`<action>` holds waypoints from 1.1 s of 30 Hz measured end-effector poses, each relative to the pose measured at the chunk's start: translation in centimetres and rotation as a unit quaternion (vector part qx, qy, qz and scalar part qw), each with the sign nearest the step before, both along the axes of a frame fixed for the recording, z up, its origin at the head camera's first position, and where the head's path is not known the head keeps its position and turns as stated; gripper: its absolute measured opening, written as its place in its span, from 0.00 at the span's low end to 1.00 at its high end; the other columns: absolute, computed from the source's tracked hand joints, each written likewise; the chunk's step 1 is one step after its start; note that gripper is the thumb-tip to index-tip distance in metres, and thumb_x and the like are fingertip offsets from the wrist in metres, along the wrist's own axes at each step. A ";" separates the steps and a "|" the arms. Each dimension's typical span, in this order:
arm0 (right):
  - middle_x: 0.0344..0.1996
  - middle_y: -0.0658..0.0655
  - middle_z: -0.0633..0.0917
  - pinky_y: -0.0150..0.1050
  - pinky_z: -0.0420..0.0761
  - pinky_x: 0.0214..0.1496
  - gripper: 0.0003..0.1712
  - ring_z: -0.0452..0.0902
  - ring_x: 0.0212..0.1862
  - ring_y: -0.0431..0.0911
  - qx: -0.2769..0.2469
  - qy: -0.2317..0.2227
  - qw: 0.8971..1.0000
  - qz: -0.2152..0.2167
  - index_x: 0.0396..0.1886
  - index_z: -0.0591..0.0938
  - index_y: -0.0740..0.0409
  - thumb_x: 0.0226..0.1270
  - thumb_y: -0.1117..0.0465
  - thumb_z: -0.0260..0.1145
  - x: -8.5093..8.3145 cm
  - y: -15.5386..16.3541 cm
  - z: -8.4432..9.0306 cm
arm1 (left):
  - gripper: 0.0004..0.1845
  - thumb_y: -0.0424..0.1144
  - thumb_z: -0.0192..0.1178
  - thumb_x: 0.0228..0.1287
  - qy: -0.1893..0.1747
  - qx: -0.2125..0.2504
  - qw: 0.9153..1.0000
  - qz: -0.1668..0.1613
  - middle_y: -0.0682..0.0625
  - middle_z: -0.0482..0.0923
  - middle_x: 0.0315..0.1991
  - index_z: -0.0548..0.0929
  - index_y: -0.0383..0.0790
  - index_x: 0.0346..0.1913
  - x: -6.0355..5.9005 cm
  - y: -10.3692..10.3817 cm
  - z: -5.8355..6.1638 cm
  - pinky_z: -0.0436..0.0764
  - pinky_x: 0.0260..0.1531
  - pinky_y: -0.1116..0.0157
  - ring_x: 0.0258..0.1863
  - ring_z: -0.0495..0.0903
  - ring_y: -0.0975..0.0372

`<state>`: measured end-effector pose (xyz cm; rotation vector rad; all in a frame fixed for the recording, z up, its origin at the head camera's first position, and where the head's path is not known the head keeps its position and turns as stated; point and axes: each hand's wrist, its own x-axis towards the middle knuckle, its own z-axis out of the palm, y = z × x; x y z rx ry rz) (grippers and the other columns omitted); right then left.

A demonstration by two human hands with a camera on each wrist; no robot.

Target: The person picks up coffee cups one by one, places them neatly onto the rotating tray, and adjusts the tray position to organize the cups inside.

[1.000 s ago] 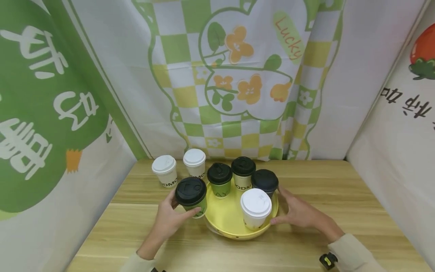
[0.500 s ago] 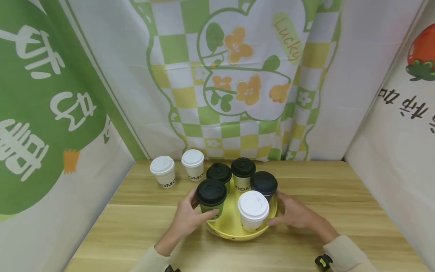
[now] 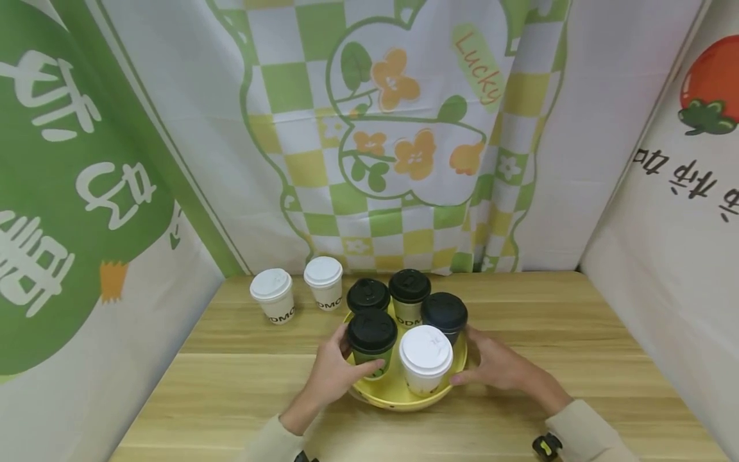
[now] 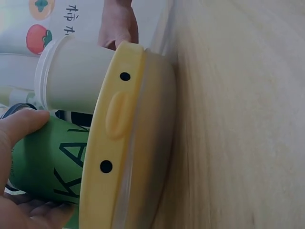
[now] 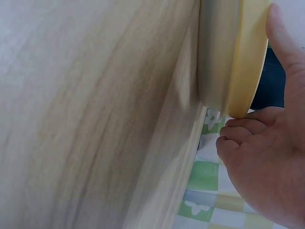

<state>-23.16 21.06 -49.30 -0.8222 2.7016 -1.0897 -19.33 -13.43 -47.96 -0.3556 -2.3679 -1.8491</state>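
My left hand point(image 3: 337, 372) grips a green paper cup point(image 4: 50, 160) with a black lid point(image 3: 372, 331), thumb across the near side. That cup stands inside the left rim of a round yellow tray point(image 3: 398, 404), which has black dots and a raised beak shape on its side. At the opposite side my right hand point(image 3: 501, 364) holds the tray's rim, thumb in front and curled fingers farther back. A white-lidded cup point(image 3: 426, 353) is at the tray's front right. Behind it are a dark cup point(image 3: 444, 312), a black-lidded white cup point(image 3: 409, 289) and another black-lidded cup point(image 3: 368, 295), partly hidden.
Two white-lidded cups, a left one point(image 3: 273, 295) and a right one point(image 3: 323, 282), stand on the wooden table point(image 3: 231, 385) at the back left. A checkered curtain point(image 3: 375, 224) hangs along the back edge, with printed cloth walls at both sides.
My left hand has carried the green cup rightward from beside the tray's left edge to inside its rim. My right hand has stayed on the tray.
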 end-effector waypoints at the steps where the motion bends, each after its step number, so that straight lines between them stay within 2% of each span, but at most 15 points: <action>1: 0.80 0.72 0.63 0.64 0.63 0.81 0.75 0.61 0.80 0.67 0.001 -0.002 1.000 -0.001 0.84 0.54 0.70 0.52 0.33 0.82 0.0 0.0 -0.1 | 0.42 0.34 0.84 0.49 -0.006 -0.002 1.000 -0.002 0.39 0.86 0.61 0.76 0.33 0.68 0.0 0.0 -0.1 0.80 0.70 0.53 0.65 0.84 0.46; 6: 0.80 0.73 0.62 0.65 0.63 0.81 0.75 0.61 0.80 0.68 0.009 -0.008 1.000 -0.007 0.84 0.54 0.71 0.52 0.34 0.82 0.1 -0.1 -0.1 | 0.45 0.34 0.84 0.49 -0.023 -0.007 1.000 -0.012 0.39 0.84 0.63 0.73 0.33 0.70 -0.1 0.4 -0.6 0.79 0.71 0.54 0.67 0.82 0.47; 19: 0.81 0.72 0.62 0.66 0.61 0.81 0.75 0.59 0.81 0.68 -0.001 -0.008 1.000 -0.001 0.84 0.53 0.69 0.52 0.35 0.83 0.1 -0.1 -0.1 | 0.45 0.35 0.83 0.51 -0.004 -0.034 0.999 -0.021 0.35 0.82 0.64 0.71 0.30 0.70 -0.6 1.7 -0.4 0.79 0.71 0.50 0.67 0.81 0.43; 23: 0.80 0.72 0.64 0.66 0.62 0.81 0.75 0.61 0.80 0.68 0.000 -0.001 1.000 -0.003 0.84 0.54 0.70 0.51 0.34 0.83 0.1 0.0 -0.2 | 0.44 0.36 0.83 0.51 0.001 -0.043 0.999 -0.016 0.36 0.81 0.64 0.71 0.29 0.69 -0.9 2.1 -0.5 0.79 0.71 0.48 0.67 0.81 0.43; 28: 0.79 0.73 0.65 0.66 0.62 0.81 0.74 0.62 0.80 0.68 0.002 0.002 1.000 -0.009 0.83 0.55 0.70 0.51 0.35 0.83 0.3 0.0 -0.1 | 0.43 0.36 0.83 0.52 -0.006 -0.032 0.999 -0.011 0.38 0.81 0.64 0.72 0.32 0.70 -1.4 2.6 -0.4 0.78 0.72 0.48 0.67 0.80 0.45; 33: 0.79 0.74 0.65 0.67 0.63 0.80 0.73 0.62 0.79 0.69 0.008 0.002 1.000 -0.011 0.83 0.56 0.70 0.52 0.35 0.83 0.5 0.0 -0.1 | 0.43 0.36 0.83 0.51 0.004 -0.040 0.999 -0.011 0.37 0.80 0.64 0.72 0.30 0.69 -2.0 3.1 -0.5 0.78 0.72 0.47 0.68 0.80 0.44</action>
